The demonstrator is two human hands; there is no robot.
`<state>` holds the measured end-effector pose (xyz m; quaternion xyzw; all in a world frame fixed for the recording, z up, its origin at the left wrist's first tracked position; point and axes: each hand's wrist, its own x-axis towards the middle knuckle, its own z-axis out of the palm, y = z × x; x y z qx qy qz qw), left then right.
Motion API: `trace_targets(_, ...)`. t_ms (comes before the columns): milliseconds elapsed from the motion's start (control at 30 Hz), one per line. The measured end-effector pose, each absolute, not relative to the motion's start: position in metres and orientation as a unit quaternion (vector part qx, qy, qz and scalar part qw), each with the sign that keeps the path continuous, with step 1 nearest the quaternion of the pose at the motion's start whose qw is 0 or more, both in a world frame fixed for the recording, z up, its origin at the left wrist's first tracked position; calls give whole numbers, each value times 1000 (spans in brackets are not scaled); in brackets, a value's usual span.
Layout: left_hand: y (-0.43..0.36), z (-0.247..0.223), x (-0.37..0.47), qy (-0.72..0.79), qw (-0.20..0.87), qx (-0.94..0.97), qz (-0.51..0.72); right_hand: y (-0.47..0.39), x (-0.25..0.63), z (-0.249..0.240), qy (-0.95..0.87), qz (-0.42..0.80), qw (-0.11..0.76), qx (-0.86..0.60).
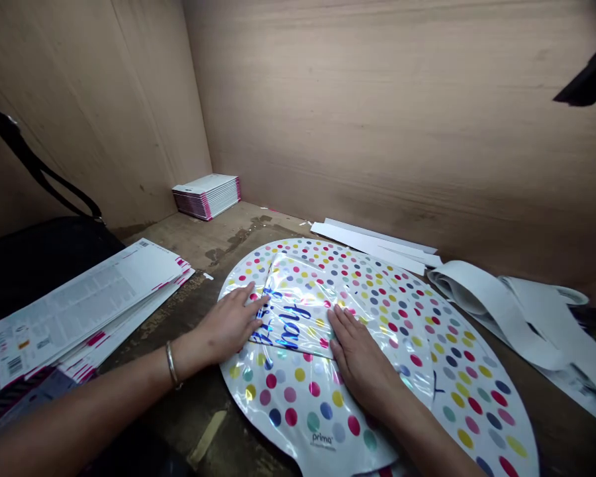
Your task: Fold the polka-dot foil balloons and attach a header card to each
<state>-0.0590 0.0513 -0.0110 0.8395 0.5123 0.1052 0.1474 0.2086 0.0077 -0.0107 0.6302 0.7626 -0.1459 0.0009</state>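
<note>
A shiny foil balloon [412, 351], white with coloured dots, lies flat on top of other dotted balloons [481, 384]. Part of it is folded over into a panel [302, 281] with blue handwriting-style letters. My left hand [231, 324] rests on the panel's left edge, fingers spread. On its right side, my right hand [360, 354] lies flat with the fingers stretched out. Neither hand grasps anything. The word "prima" is printed near the balloon's narrow neck [322, 454], close to me.
Printed cards [94, 298] lie in a loose pile at left. A neat stack of cards [208, 195] stands in the back corner. White strips [372, 245] and a curled white band [496, 311] lie along the back wall [402, 119]. A black bag [40, 252] is at far left.
</note>
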Motion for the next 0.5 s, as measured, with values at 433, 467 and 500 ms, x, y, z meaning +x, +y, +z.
trace_targets(433, 147, 5, -11, 595, 505, 589, 209, 2, 209, -13, 766, -152, -37, 624)
trace_targets(467, 144, 6, -12, 572, 521, 593, 225, 2, 212, -12, 760, -161, -49, 627)
trace_targets(500, 140, 8, -14, 546, 536, 597, 240, 5, 216, -9, 750, -167, -70, 636)
